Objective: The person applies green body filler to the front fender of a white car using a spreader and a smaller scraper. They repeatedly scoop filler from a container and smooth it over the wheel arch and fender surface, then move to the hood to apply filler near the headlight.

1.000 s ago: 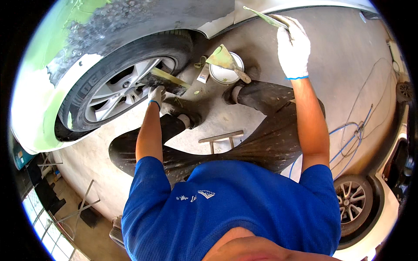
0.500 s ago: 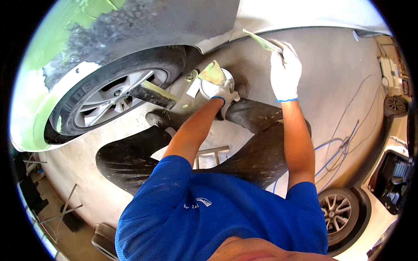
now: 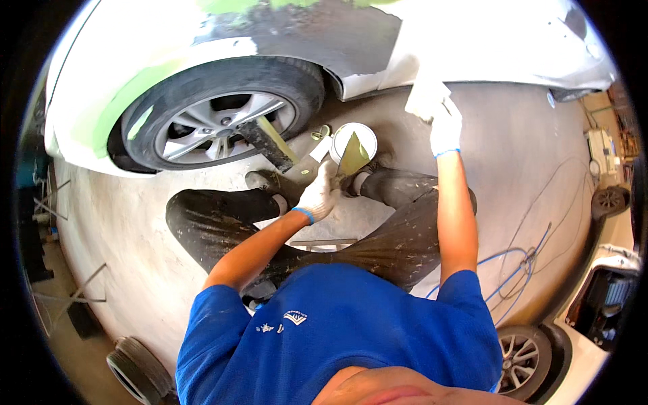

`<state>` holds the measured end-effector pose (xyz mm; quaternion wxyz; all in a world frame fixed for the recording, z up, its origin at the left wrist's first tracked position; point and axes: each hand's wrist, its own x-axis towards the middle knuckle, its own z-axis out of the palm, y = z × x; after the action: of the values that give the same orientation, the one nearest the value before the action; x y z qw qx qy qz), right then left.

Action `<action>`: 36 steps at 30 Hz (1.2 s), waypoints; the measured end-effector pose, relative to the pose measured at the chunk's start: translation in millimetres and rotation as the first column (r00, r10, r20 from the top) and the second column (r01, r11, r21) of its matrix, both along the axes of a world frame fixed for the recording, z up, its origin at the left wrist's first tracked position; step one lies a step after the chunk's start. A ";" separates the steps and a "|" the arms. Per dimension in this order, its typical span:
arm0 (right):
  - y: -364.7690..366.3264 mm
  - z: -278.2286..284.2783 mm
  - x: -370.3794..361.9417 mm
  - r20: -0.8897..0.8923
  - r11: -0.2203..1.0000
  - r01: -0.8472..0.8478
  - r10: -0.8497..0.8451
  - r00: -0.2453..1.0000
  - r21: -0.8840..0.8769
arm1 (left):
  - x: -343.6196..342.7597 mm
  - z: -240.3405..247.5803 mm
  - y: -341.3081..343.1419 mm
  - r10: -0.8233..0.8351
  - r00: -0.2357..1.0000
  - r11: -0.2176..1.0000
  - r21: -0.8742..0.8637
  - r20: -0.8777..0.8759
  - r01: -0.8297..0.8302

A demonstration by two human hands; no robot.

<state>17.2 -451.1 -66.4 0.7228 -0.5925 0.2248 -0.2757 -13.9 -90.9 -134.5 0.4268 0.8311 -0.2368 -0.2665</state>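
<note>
My left hand (image 3: pixel 320 197), in a white glove with a blue cuff, is closed on a putty spreader (image 3: pixel 354 156), a triangular blade smeared yellow-green. The blade overlaps a round white-rimmed can (image 3: pixel 366 137) on the floor beyond my feet. My right hand (image 3: pixel 446 131), gloved alike, grips a second, pale flat spreader (image 3: pixel 425 100) up close to the car's lower side; glare washes out its edges. The car body (image 3: pixel 310 40) is white with grey and green patches above the wheel.
A dark board with a green edge (image 3: pixel 268 145) leans on the car's wheel (image 3: pixel 226 128). Beside the can lie a white card (image 3: pixel 320 150) and a small greenish loop (image 3: pixel 321 132). A blue hose (image 3: pixel 523 270) coils on the right, near another vehicle's wheel (image 3: pixel 523 361). A loose tyre (image 3: pixel 138 371) lies lower left.
My left hand has drawn back from the can toward my knees with its spreader. The right spreader has turned, its broad face now showing. The whole view has shifted, showing more of the car's side.
</note>
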 end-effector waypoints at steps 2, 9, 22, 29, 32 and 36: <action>14.5 10.7 -19.1 0.079 0.974 -0.109 0.095 0.992 0.201 | -11.7 57.4 29.9 0.179 0.983 0.982 -0.059 0.034 -0.177; 165.4 25.4 -77.2 0.150 0.496 -0.465 0.549 0.822 0.733 | -7.0 94.7 74.2 0.367 0.691 0.930 -0.245 0.623 -0.273; 226.3 171.9 -18.9 0.154 0.928 -0.238 0.289 0.945 -0.287 | -33.7 35.7 79.1 0.237 0.913 0.970 -0.130 0.333 -0.204; 232.6 173.4 92.0 0.430 -0.127 0.453 0.174 0.886 -0.882 | -18.4 25.5 84.9 0.242 0.957 0.969 0.000 0.160 -0.246; 236.4 137.7 88.8 0.330 -0.164 0.360 0.187 0.925 -0.918 | -21.3 8.6 86.7 0.192 0.971 0.977 0.064 0.140 -0.202; 237.6 156.9 81.5 0.432 -0.170 0.461 0.184 0.883 -0.871 | -21.3 -7.7 87.9 0.194 0.968 0.977 0.057 0.159 -0.206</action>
<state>98.7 -213.4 90.5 0.0077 -0.8223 -0.1583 -0.5465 -35.1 -3.0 -142.2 0.4016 0.8837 -0.1738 -0.1662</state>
